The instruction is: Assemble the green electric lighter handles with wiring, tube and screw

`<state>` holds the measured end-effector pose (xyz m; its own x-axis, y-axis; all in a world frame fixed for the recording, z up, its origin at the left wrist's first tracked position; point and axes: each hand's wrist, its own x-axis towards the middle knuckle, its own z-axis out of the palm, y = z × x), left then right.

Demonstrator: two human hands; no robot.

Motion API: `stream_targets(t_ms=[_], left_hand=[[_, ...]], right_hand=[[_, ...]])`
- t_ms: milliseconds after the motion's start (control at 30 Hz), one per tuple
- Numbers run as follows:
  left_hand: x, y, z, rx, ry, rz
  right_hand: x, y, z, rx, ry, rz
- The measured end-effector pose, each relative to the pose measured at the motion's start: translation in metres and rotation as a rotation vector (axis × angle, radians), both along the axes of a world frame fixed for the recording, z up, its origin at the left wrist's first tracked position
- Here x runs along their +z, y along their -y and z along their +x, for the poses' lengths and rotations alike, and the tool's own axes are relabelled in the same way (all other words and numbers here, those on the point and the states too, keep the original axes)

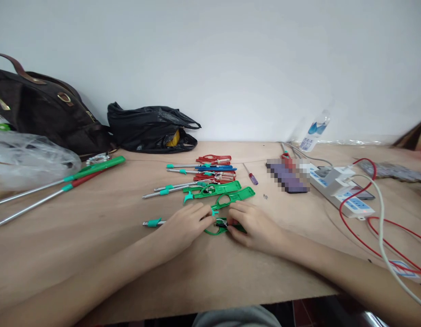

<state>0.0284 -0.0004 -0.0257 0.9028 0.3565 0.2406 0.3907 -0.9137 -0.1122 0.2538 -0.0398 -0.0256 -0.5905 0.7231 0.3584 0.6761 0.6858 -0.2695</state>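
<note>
Left hand [186, 223]: it lies on the wooden table [94, 254] with its fingers bent, and the fingertips pinch the left part of a green grabber handle [220, 226].
Right hand [254, 225]: its fingers are curled too, and they pinch the right part of the same green handle.
Green handle: it sits flat on the table, right between the two sets of fingertips. Most of it is hidden by the fingers.
Metal rod [155, 223]: a thin silver rod with a teal collar sticks out from under the left fingers. Its long line runs sideways, left to right, and its free end points left, away from the right hand.
Open green shells [227, 193]: two green handle halves lie just past the fingertips, a bit farther from the person. They lie on a slant, with the high end to the right.
Pile of grabbers [210, 170]: red, blue and green ones lie behind the shells, with rods pointing left.
Small screwdriver [251, 175]: it has a purple handle and lies past the right fingers.
Power strip [339, 188]: it is white and lies well off to the right of the right hand.
Long grabbers [60, 184]: a green one and a red one lie far to the left of the left hand.
</note>
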Motion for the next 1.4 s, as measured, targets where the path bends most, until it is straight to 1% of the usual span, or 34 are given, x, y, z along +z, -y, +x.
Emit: stream_targets(t_ms=[233,433,500,567,667,733,767,833,900,1067,1267,1400], left_hand=[[-0.003,0.003,0.004,0.052,0.013,-0.005],[-0.01,0.005,0.006,0.058,-0.012,0.095],[-0.011,0.005,0.006,0.069,-0.018,0.094],[-0.007,0.005,0.005,0.064,0.0,0.012],[0.005,0.001,-0.001,0.052,0.088,-0.247],[0.013,-0.002,-0.004,0.071,0.194,-0.414],[0.016,-0.005,-0.006,0.084,0.245,-0.466],[0.018,-0.009,-0.007,0.114,0.322,-0.5],[0.016,-0.014,-0.008,0.141,0.338,-0.474],[0.008,-0.022,-0.004,0.175,0.23,-0.377],[0.011,-0.021,0.004,0.187,0.128,-0.272],[0.009,-0.021,0.006,0.18,0.075,-0.189]], right_hand=[[-0.003,0.0,-0.001,-0.018,-0.016,0.04],[-0.006,0.001,-0.001,-0.027,-0.001,0.072],[-0.006,0.001,-0.002,-0.029,0.007,0.075],[-0.005,0.001,-0.002,-0.025,0.01,0.076],[-0.004,0.001,-0.002,-0.017,0.022,0.061],[-0.003,0.001,-0.001,-0.016,0.032,0.043],[-0.003,0.001,-0.001,-0.017,0.036,0.035],[-0.003,0.001,-0.001,-0.021,0.043,0.022],[-0.002,0.001,-0.001,-0.026,0.046,0.015],[-0.002,0.002,-0.001,-0.025,0.049,0.013],[-0.001,0.002,-0.002,-0.019,0.063,0.045],[-0.001,0.001,-0.002,-0.024,0.066,0.026]])
